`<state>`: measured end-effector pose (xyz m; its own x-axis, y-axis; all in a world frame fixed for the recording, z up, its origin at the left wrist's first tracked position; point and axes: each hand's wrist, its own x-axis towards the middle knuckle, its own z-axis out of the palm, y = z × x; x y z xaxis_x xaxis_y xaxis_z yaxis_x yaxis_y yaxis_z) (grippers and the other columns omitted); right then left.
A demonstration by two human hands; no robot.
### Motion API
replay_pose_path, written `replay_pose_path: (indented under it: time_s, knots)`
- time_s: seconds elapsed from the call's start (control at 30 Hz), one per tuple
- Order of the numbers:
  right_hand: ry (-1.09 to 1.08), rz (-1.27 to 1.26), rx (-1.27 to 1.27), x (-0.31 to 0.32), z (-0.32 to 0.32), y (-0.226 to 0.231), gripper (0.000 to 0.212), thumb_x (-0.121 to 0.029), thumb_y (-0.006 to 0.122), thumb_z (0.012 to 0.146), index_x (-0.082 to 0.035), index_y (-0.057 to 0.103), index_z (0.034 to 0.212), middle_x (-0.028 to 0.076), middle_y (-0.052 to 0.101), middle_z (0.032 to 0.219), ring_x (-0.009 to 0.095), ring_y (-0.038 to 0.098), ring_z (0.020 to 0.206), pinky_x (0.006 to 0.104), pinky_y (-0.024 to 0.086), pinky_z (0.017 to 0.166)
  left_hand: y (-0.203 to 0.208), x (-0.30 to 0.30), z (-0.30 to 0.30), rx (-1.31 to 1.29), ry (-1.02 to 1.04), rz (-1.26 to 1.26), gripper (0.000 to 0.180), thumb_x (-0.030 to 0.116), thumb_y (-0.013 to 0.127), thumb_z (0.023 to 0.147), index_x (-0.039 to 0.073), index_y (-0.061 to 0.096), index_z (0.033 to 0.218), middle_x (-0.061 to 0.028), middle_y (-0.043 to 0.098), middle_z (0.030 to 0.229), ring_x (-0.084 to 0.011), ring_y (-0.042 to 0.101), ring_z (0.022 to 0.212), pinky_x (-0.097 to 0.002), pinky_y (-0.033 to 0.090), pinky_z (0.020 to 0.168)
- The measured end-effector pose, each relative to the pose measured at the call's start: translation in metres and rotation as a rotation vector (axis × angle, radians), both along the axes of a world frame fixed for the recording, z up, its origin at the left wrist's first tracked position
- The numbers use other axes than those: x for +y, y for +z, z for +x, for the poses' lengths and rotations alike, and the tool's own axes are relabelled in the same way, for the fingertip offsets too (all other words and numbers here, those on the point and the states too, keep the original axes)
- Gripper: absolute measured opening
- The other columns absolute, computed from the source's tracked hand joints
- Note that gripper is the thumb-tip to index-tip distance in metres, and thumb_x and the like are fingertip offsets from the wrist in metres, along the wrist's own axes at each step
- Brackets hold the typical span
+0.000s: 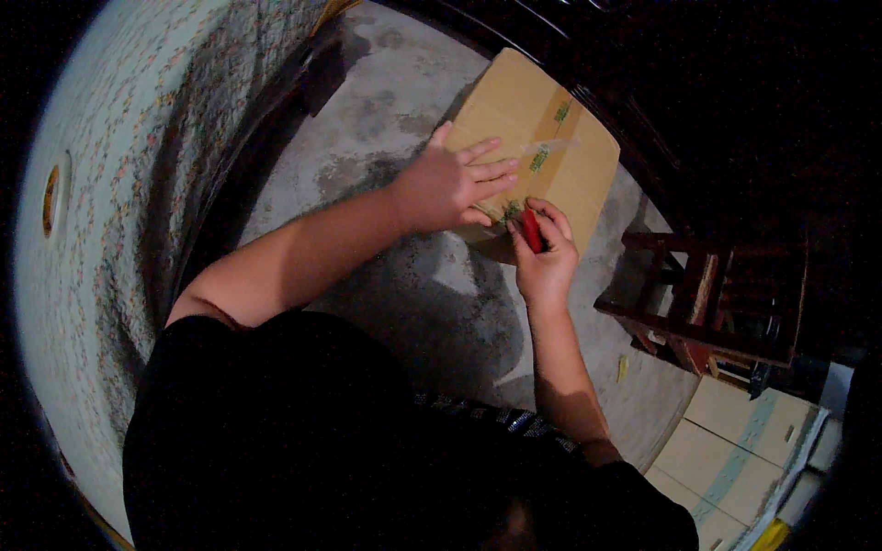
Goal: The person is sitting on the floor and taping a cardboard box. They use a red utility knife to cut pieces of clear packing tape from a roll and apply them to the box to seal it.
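A brown cardboard box [487, 106] sits on the floor ahead of me, with a strip of tape bearing green print along its top. My left hand [450, 188] lies spread on the box's left near part, fingers apart. In my right hand [548, 253] is a small red-handled tool [532, 231], pinched between thumb and fingers at the box's near edge, beside the end of the tape. The tool's tip is hidden, so its exact kind does not show.
To the right stands a dark wooden stool [698, 294]. Behind it, at the lower right, is a cream drawer cabinet [735, 422]. A bed with a patterned cover [110, 230] runs along the left. Grey concrete floor [367, 101] surrounds the box.
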<state>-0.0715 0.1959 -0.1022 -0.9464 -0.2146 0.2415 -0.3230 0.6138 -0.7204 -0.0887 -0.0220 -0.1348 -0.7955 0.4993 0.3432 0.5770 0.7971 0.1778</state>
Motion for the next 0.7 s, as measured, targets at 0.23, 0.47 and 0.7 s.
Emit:
replay_pose_path:
  time_s: [0.23, 0.47, 0.7]
  knots:
    - [-0.057, -0.009, -0.047, -0.005, 0.0, 0.005, 0.018, -0.003, 0.078, 0.078, 0.001, 0.072, 0.094, 0.011, 0.065, 0.112, 0.022, 0.062, 0.106, 0.0317, 0.049, 0.093, 0.007, -0.001, 0.002, -0.071, -0.015, -0.017, 0.074, 0.055, 0.063, 0.08, 0.024, 0.045, 0.145, 0.0041, 0.038, 0.156, -0.0262, 0.03, 0.146, -0.0706, 0.019, 0.107]
    - [-0.089, -0.039, -0.054, -0.009, 0.0, 0.004, 0.017, -0.004, 0.077, 0.079, 0.002, 0.072, 0.094, 0.01, 0.065, 0.108, 0.022, 0.063, 0.102, 0.0313, 0.049, 0.091, 0.007, -0.002, 0.005, -0.071, -0.005, -0.026, 0.072, 0.054, 0.063, 0.08, 0.024, 0.047, 0.144, 0.0041, 0.038, 0.155, -0.0258, 0.029, 0.146, -0.0711, 0.02, 0.107]
    - [-0.131, -0.006, -0.043, 0.004, -0.025, -0.012, 0.021, -0.008, 0.075, 0.083, 0.002, 0.068, 0.1, 0.01, 0.067, 0.098, 0.019, 0.065, 0.09, 0.0295, 0.05, 0.085, 0.008, -0.001, 0.004, -0.06, -0.017, 0.002, 0.071, 0.051, 0.067, 0.078, 0.022, 0.05, 0.141, 0.0043, 0.038, 0.155, -0.0253, 0.03, 0.145, -0.0717, 0.021, 0.107]
